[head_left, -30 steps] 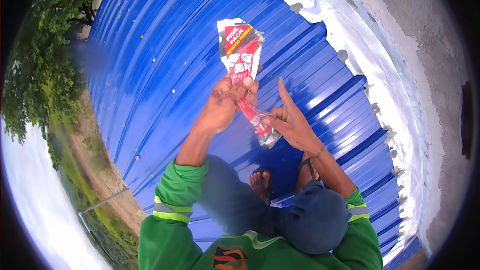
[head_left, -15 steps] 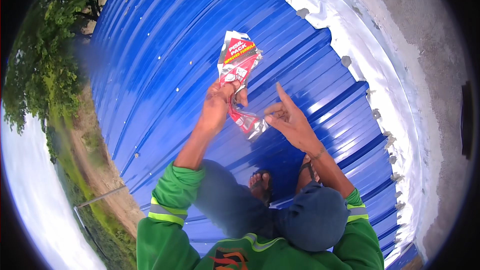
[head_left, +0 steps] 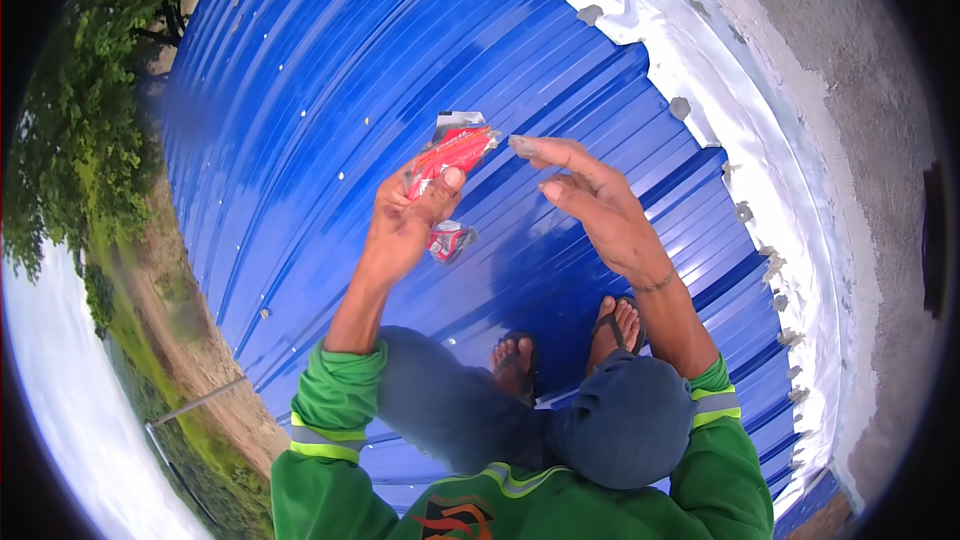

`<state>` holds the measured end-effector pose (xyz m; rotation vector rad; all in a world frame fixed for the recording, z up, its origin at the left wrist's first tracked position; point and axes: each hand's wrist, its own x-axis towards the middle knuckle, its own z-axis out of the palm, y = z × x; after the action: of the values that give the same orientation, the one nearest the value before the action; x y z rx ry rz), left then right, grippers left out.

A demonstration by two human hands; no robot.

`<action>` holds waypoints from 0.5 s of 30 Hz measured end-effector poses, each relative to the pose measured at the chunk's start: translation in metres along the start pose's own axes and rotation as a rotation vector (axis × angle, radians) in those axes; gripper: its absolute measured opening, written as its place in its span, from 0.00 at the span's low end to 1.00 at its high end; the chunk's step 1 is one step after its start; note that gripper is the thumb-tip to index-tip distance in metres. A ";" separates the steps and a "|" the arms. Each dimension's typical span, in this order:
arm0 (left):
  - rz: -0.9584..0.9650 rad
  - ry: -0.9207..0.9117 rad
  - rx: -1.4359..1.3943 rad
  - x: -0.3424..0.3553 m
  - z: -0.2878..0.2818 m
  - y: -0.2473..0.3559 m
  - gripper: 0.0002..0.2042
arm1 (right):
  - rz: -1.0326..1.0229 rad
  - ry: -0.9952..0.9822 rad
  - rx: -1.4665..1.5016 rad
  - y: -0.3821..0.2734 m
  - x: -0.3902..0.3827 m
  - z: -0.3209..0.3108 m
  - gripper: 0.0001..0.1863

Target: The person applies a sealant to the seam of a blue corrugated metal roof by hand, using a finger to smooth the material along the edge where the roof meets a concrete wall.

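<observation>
A crumpled red and silver foil packet [head_left: 455,152] is gripped in my left hand [head_left: 405,215], the thumb pressed across its front. Its upper end sticks out above the fingers, and a twisted lower end hangs below the palm. To the right of the packet, my right hand [head_left: 597,205] is raised with its thumb and forefinger apart, holding nothing. Grey smears coat the right forefinger's tip, which comes close to the packet's upper edge without touching it.
I squat on a blue ribbed metal roof [head_left: 520,60], in sandals [head_left: 515,365]. Along its right edge runs a silver flashing strip [head_left: 690,105] with grey sealant dabs [head_left: 680,108], against a concrete wall [head_left: 850,70]. Trees [head_left: 85,130] and a dirt strip [head_left: 175,310] lie beyond the left edge.
My left hand has turned the packet and shifted slightly left, its thumb now across the front. The right hand has moved up, away from the packet's lower end, toward its upper end.
</observation>
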<state>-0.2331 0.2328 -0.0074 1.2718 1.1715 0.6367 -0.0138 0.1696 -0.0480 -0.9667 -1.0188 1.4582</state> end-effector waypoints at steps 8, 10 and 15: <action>-0.015 -0.056 -0.014 -0.009 -0.002 0.005 0.18 | 0.089 -0.051 0.143 0.006 0.004 0.010 0.23; 0.000 -0.021 -0.006 -0.010 -0.002 0.006 0.17 | 0.126 -0.033 0.246 0.008 0.004 0.008 0.22; -0.023 -0.059 0.069 -0.011 -0.005 0.006 0.16 | 0.137 -0.036 0.287 0.009 0.003 0.008 0.22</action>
<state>-0.2404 0.2262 0.0020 1.3247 1.1670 0.5422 -0.0249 0.1710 -0.0545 -0.8163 -0.7533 1.6876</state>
